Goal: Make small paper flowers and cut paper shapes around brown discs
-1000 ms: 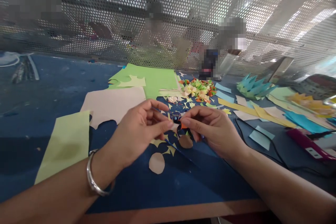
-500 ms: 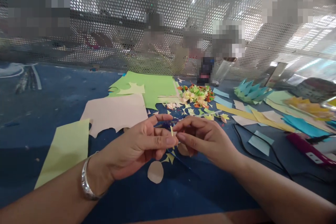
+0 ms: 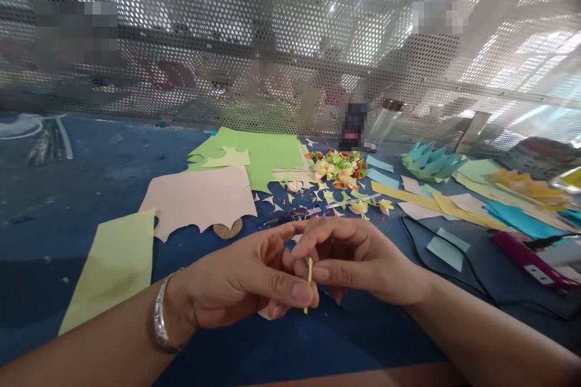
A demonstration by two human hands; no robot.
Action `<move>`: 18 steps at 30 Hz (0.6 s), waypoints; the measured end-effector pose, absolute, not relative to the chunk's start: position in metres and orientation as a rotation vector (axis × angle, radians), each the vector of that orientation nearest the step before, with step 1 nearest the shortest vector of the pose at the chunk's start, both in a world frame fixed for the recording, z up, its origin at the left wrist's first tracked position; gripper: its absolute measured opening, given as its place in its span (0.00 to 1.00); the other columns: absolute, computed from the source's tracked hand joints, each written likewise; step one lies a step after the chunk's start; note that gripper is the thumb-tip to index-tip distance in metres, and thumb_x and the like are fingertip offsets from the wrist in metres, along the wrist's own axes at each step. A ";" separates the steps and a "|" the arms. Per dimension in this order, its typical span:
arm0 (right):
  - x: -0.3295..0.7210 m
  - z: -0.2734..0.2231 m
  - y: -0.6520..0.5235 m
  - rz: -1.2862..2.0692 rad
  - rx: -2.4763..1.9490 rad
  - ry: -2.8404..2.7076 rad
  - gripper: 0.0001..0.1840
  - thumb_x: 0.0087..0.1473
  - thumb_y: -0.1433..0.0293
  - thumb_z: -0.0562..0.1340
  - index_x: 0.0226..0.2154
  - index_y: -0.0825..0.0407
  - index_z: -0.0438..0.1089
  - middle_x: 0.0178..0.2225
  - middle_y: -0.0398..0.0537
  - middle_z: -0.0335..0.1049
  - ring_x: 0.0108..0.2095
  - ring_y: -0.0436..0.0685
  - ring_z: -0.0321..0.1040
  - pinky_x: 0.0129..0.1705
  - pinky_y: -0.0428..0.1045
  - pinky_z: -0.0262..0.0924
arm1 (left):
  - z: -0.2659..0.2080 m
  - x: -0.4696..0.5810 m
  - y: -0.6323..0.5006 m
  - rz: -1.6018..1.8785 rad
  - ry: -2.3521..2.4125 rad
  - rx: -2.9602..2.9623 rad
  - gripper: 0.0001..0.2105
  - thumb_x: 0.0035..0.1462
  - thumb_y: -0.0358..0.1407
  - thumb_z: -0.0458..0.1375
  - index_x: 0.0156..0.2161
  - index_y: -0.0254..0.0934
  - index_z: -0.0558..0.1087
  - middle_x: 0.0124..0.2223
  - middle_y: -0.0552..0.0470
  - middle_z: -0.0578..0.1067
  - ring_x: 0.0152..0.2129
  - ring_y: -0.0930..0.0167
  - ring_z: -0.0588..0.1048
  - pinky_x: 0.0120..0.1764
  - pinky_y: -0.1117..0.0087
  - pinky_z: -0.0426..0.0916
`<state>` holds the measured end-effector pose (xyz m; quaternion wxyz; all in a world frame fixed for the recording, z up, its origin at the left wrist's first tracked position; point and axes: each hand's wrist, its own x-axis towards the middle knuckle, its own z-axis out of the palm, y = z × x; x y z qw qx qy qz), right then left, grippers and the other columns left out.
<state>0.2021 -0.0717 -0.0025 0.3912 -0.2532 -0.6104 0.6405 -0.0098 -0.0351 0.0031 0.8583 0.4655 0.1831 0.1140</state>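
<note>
1. Left hand (image 3: 258, 275) pinched a narrow yellow strip (image 3: 310, 270) between thumb and fingers; right hand (image 3: 363, 254) curled in against it, though whether it gripped could not be told.
2. Beyond the right hand, heaped paper flowers (image 3: 340, 168) looked finished; the strip seemed unfinished, with uncut area left on the pink sheet (image 3: 200, 199) beyond the left hand.
3. Paper scraps (image 3: 329, 196) littered the counter (image 3: 254, 351) just beyond both hands, apparently not obstructing; a power strip (image 3: 529, 260) lay rightward.

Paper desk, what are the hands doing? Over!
Left hand: pinching thin yellow strip. Right hand: beside strip, grip unclear. Pale paper piece partly hidden by left hand.
</note>
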 end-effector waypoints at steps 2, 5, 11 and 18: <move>0.203 -0.002 -0.072 1.622 -0.638 -1.573 0.10 0.59 0.71 0.70 0.45 0.46 0.80 0.34 0.44 0.77 0.30 0.47 0.74 0.26 0.39 0.68 | 0.001 -0.010 -0.034 0.225 0.357 0.988 0.33 0.51 0.33 0.73 0.60 0.40 0.66 0.30 0.58 0.74 0.18 0.82 0.64 0.22 0.79 0.58; 0.204 -0.001 -0.072 1.591 -0.633 -1.606 0.09 0.59 0.72 0.70 0.43 0.46 0.80 0.33 0.44 0.78 0.30 0.48 0.75 0.25 0.39 0.69 | -0.002 -0.009 -0.034 0.219 0.331 0.962 0.34 0.51 0.32 0.73 0.61 0.41 0.65 0.31 0.57 0.76 0.18 0.82 0.65 0.22 0.81 0.59; 0.203 0.000 -0.072 1.535 -0.600 -1.650 0.08 0.59 0.73 0.69 0.42 0.47 0.80 0.33 0.44 0.78 0.30 0.49 0.77 0.24 0.39 0.69 | -0.003 -0.008 -0.034 0.193 0.296 0.925 0.39 0.51 0.30 0.73 0.65 0.43 0.63 0.31 0.58 0.77 0.18 0.83 0.66 0.22 0.82 0.62; 0.203 0.002 -0.074 1.535 -0.692 -1.666 0.04 0.59 0.68 0.70 0.38 0.51 0.79 0.30 0.45 0.77 0.29 0.50 0.76 0.24 0.41 0.69 | 0.000 -0.014 -0.027 0.156 0.376 1.063 0.42 0.51 0.34 0.73 0.67 0.43 0.58 0.39 0.49 0.80 0.24 0.77 0.74 0.26 0.78 0.68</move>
